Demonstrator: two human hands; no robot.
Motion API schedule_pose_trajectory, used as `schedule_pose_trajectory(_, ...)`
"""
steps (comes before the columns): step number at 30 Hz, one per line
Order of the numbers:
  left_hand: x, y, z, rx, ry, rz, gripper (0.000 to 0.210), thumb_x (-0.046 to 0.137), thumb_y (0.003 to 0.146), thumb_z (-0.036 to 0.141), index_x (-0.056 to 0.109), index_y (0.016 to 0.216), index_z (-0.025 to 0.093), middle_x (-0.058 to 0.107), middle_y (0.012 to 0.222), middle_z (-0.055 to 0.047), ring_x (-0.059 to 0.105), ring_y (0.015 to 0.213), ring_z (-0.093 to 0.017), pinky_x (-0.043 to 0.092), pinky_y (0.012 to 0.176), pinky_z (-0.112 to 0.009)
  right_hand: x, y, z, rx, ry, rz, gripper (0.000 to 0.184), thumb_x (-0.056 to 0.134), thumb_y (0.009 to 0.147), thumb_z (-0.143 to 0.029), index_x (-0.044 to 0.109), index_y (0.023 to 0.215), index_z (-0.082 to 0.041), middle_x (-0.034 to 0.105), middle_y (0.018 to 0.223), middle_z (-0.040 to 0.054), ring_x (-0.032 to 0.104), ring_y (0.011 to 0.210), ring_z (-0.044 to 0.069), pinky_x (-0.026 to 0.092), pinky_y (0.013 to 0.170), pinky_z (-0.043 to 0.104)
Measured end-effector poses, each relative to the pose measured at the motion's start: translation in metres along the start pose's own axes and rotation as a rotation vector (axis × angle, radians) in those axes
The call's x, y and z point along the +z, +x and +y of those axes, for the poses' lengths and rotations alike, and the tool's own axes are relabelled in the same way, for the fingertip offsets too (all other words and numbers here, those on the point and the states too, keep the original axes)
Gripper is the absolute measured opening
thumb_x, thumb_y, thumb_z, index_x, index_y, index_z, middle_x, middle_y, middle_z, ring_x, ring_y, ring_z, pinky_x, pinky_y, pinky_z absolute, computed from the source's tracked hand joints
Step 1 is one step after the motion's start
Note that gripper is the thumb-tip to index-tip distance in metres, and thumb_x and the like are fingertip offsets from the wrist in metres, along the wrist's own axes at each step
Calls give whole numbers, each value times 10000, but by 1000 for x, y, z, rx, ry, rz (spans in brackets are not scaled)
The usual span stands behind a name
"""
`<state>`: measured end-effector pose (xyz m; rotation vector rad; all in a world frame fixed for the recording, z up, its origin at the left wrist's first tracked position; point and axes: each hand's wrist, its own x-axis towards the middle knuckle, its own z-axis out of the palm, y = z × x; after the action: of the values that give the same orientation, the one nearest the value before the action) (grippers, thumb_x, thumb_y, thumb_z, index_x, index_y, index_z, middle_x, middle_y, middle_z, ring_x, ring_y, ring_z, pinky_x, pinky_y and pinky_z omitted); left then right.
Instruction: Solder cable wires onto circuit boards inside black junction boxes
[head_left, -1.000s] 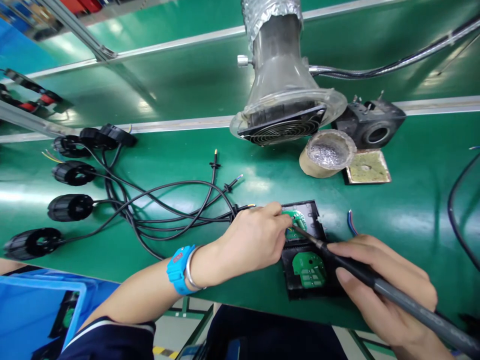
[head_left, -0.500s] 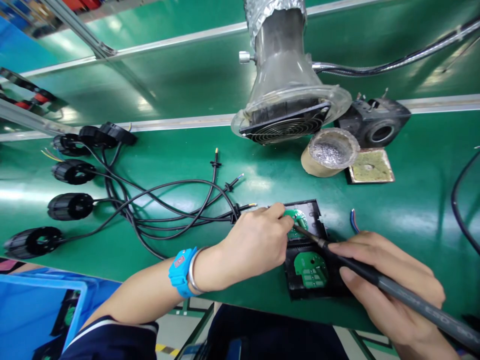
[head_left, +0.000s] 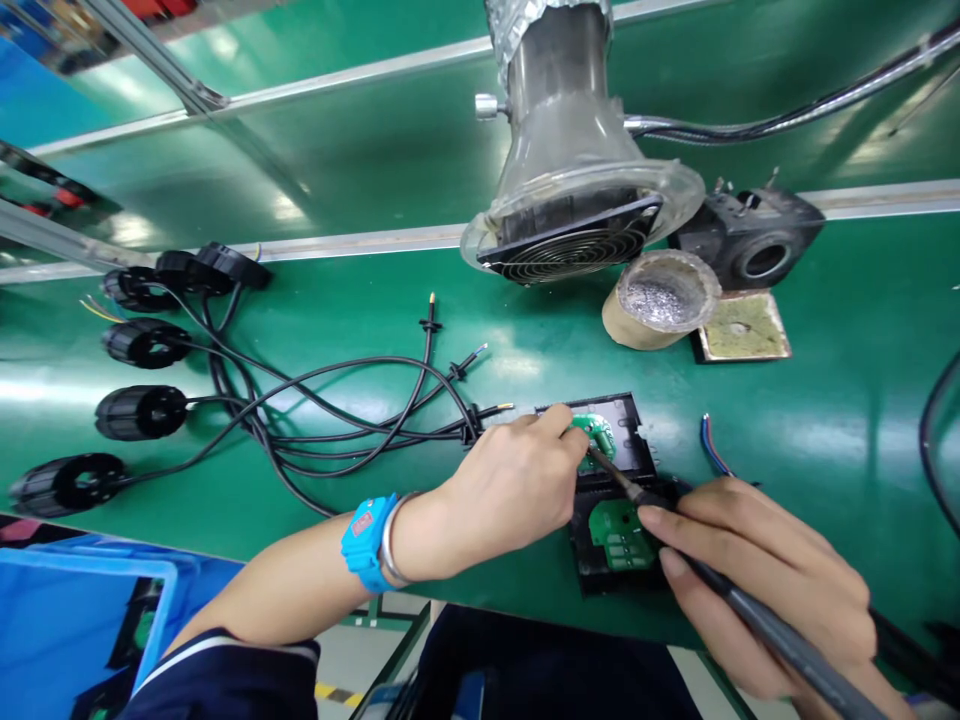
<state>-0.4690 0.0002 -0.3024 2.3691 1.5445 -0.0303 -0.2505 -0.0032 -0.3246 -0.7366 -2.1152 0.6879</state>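
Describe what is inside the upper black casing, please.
Inside the casing is a green circuit board. The left hand covers part; what lies beneath the hand cannot be seen.

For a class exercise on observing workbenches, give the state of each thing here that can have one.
Left hand: at upper board, grasp hidden
Right hand: holding soldering iron
Soldering iron: slanted, tip at upper board
Upper board: inside black casing, partly covered
Lower board: mostly uncovered
Black cables: loosely crossed
Pot: open, silvery inside
Fan: running or not, unclear

Slanted dark soldering iron (head_left: 780,635), tip at green circuit board (head_left: 601,434), second green board (head_left: 621,535) alongside, both in black housings (head_left: 635,450)
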Motion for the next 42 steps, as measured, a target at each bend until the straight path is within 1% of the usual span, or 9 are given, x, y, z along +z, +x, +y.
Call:
schedule_pose_trajectory(3, 1, 0, -1, 8, 7, 5, 184, 382, 897, 143, 547, 818, 160, 515, 833, -33, 548, 649, -180, 494, 550, -330, -8, 2, -4, 99, 36, 44, 286, 560, 756, -24, 672, 989, -147, 570, 832, 67, 574, 737, 155, 491, 597, 303)
schedule_pose_trajectory(5, 1, 0, -1, 10, 9, 8, 183, 382, 897, 144, 545, 814, 159, 513, 831, -34, 546, 649, -179, 492, 551, -329, -11, 4, -5, 129, 45, 68, 274, 552, 762, -20, 669, 976, -144, 563, 820, 66, 576, 730, 150, 475, 563, 282)
schedule_pose_trajectory(13, 1, 0, 0, 9, -11, -3, 195, 377, 899, 145, 560, 832, 155, 524, 861, -37, 549, 668, -177, 501, 572, -329, -1, 11, 3, 87, 75, 42, 295, 565, 742, -38, 672, 996, -143, 585, 812, 65, 579, 687, 142, 491, 549, 275)
schedule_pose_trajectory(18, 1, 0, -2, 9, -12, -6, 199, 375, 901, 142, 562, 832, 151, 522, 859, -36, 550, 671, -173, 500, 575, -324, -1, 10, 3, 80, 78, 45, 291, 576, 720, -39, 677, 979, -127, 597, 814, 66, 593, 695, 142, 498, 558, 267)
schedule_pose_trajectory(27, 1, -1, 0, 18, -7, 8, 189, 380, 897, 135, 561, 844, 150, 519, 857, -37, 553, 671, -175, 501, 560, -320, 0, 9, 3, 84, 76, 26, 282, 570, 734, -30, 672, 980, -122, 584, 827, 72, 584, 707, 142, 494, 567, 277)
schedule_pose_trajectory(32, 2, -1, 0, 27, 9, 17, 194, 377, 902, 135, 553, 822, 150, 519, 850, -40, 553, 665, -174, 499, 549, -316, 1, 6, 1, 48, 58, 22, 305, 592, 710, -9, 675, 985, -110, 584, 832, 75, 579, 719, 147, 498, 605, 299)
schedule_pose_trajectory(34, 3, -1, 0, 26, 13, 16, 193, 381, 902, 139, 556, 821, 149, 522, 846, -41, 551, 657, -172, 495, 541, -312, -1, 6, 0, 60, 70, 21, 304, 589, 717, -18, 674, 991, -118, 586, 836, 71, 581, 716, 147, 496, 597, 295)
schedule_pose_trajectory(38, 3, -2, -1, 33, 19, 19, 202, 384, 907, 151, 576, 846, 143, 522, 849, -43, 550, 655, -173, 491, 534, -313, -12, 10, -4, 154, 94, 32, 257, 578, 750, -56, 681, 968, -147, 589, 848, 65, 590, 712, 147, 484, 553, 276)
schedule_pose_trajectory(42, 4, -1, -2, 32, 14, 30, 199, 390, 903, 151, 583, 853, 142, 526, 848, -46, 551, 653, -170, 495, 547, -313, -16, 13, 0, 184, 114, -9, 257, 582, 762, -80, 683, 980, -169, 607, 844, 53, 602, 698, 145, 493, 553, 270)
